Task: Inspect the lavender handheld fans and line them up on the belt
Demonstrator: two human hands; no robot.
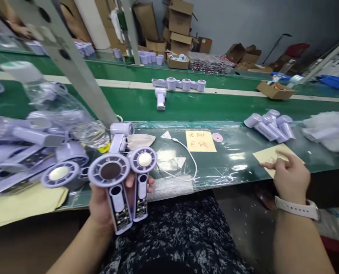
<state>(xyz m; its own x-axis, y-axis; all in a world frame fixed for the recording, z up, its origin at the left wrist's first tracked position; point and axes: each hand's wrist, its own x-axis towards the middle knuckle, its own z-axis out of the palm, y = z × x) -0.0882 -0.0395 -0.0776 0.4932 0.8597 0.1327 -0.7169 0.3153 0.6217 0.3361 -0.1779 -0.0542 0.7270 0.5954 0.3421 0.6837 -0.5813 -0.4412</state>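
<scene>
Two lavender handheld devices with round ringed heads and exposed circuit boards in their handles are held side by side in my left hand. One head has a dark centre, the other a pale one. My left fingers wrap around them from behind, partly hidden. Over on the right, my right hand, with a pale-banded watch on the wrist, is at a yellow paper note. Its thumb and index finger are stretched apart, with nothing visible between them. Whether the fingertips touch the paper, I cannot tell.
A heap of lavender device parts covers the bench's left. A white cable lies mid-bench beside a yellow handwritten note. Several lavender devices lie at right near plastic bags. A metal post rises at left.
</scene>
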